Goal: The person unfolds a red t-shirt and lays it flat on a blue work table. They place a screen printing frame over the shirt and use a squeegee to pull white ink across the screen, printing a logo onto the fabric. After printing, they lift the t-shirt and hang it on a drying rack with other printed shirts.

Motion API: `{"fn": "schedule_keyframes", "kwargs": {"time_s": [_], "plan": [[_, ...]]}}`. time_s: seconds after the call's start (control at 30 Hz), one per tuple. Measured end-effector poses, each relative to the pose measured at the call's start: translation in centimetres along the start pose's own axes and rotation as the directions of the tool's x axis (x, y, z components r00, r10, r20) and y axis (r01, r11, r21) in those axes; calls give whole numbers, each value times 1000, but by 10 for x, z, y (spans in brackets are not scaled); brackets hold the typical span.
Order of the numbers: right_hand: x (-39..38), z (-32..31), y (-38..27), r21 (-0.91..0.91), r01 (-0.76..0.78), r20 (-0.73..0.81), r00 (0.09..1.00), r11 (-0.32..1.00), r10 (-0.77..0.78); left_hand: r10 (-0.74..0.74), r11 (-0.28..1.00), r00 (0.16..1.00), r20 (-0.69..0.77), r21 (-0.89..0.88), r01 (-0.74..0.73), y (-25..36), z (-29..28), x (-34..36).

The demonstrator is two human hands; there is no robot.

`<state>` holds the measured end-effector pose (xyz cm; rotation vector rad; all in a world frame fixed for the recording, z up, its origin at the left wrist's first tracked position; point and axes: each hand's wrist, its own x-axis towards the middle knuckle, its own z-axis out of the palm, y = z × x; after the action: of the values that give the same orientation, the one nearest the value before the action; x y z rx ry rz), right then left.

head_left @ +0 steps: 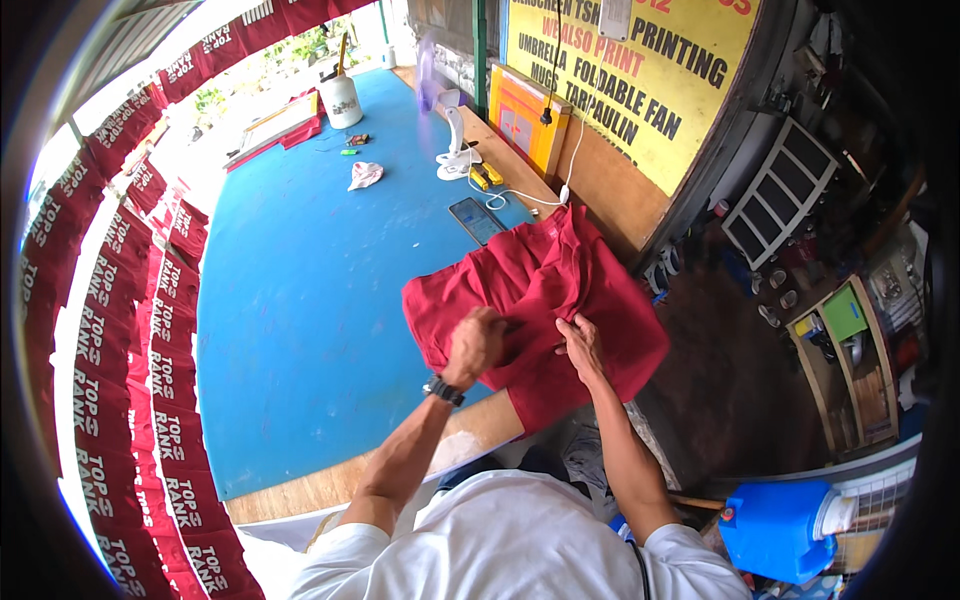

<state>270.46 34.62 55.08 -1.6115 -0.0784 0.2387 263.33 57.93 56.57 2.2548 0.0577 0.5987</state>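
Note:
Dark red cloth (pixel 500 270) lies bunched in folds on the near right corner of the blue-topped table (pixel 300 330), and part of it drapes over the edge. My left hand (pixel 476 347), with a dark watch at the wrist, is curled closed over the left part of the cloth. Its fingertips are turned away and slightly blurred, so what they grip is hidden. To the right, my right hand (pixel 582 347) pinches a fold of the cloth between thumb and fingers. A phone (pixel 476 221) rests just beyond the cloth.
A white fan (pixel 455 140), yellow-handled tool (pixel 487 177), crumpled rag (pixel 365 176) and white container (pixel 342 100) stand or lie farther back. A framed screen (pixel 275 130) is at the far left. Printed red cloths (pixel 110 380) hang along the left; a blue jug (pixel 778 530) sits lower right.

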Motion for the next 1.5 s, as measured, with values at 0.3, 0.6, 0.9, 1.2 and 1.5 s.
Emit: {"fn": "schedule_keyframes", "kwargs": {"time_s": [0.3, 0.6, 0.9, 1.2, 1.5], "plan": [[44, 15, -40, 0, 219, 372, 906, 976, -203, -167, 982, 953, -254, 46, 185, 20, -14, 72], [71, -70, -49, -70, 325, 716, 675, 943, -179, -170, 919, 983, 76, 373, 130, 96, 78, 99], [163, -150, -49, -511, 623, 584, 757, 592, -292, -6, 928, 999, -51, 371, 25, 134, 103, 73], [188, -125, -31, -407, 887, 755, 462, 219, -465, -31, 936, 991, 129, 353, -16, 142, 120, 54], [184, -144, -62, -236, 862, 634, 487, 449, -601, 15, 931, 1000, 4, 365, -15, 162, 130, 62]]}}
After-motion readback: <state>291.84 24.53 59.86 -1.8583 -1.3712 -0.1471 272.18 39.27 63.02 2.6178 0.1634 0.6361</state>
